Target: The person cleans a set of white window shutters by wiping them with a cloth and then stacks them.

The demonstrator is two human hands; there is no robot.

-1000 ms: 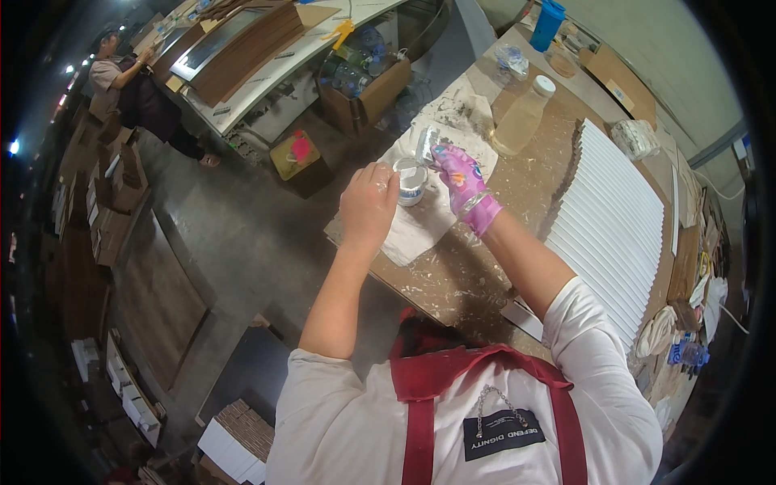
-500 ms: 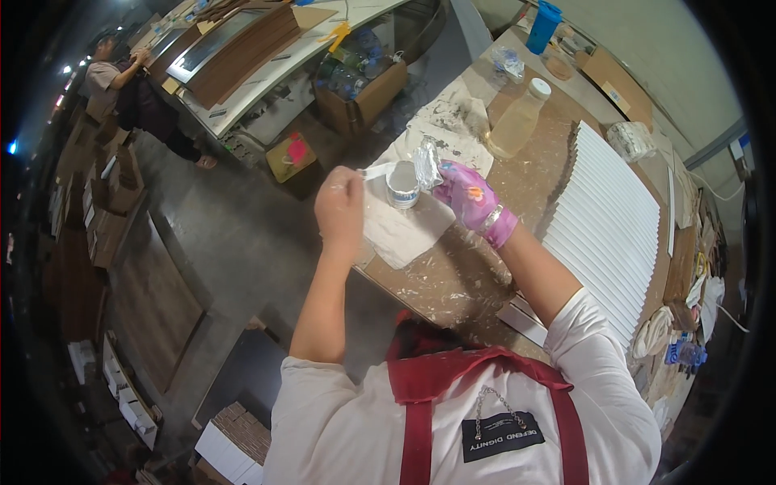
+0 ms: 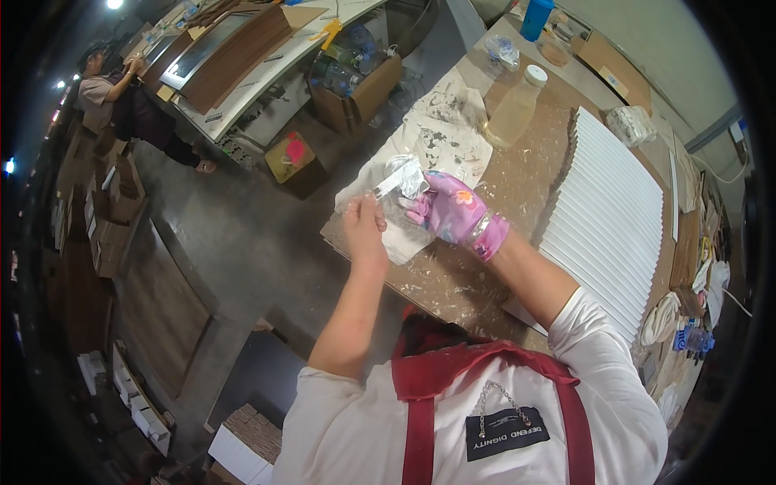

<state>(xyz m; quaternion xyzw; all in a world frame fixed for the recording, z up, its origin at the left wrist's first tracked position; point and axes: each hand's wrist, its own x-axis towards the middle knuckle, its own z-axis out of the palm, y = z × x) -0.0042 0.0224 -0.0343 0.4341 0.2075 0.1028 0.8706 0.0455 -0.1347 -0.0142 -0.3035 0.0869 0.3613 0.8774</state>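
My bare left hand [image 3: 365,230] pinches a thin, flat white strip [image 3: 391,183], like a small spatula, which lies against crumpled silver foil [image 3: 413,179]. In a pink flowered glove, my right hand [image 3: 454,208] closes around the foil from the right. A small round jar [image 3: 395,167] is mostly hidden behind the strip and foil. Below them a white, dark-smeared cloth [image 3: 453,133] covers the table's left corner. Beyond my right hand stands a capped clear bottle [image 3: 517,105] of pale yellowish liquid.
A stack of white ridged strips [image 3: 606,218] lies right on the brown, paint-flecked table [image 3: 453,283]. A blue cup [image 3: 537,19] and a cardboard box [image 3: 614,71] stand farther back. A yellowish container [image 3: 296,164] sits on the floor; a person [image 3: 133,109] works far left.
My left hand has moved right and lower, bringing the strip across the foil. My right hand has shifted slightly left and down. The jar's open mouth, visible before, is now mostly covered.
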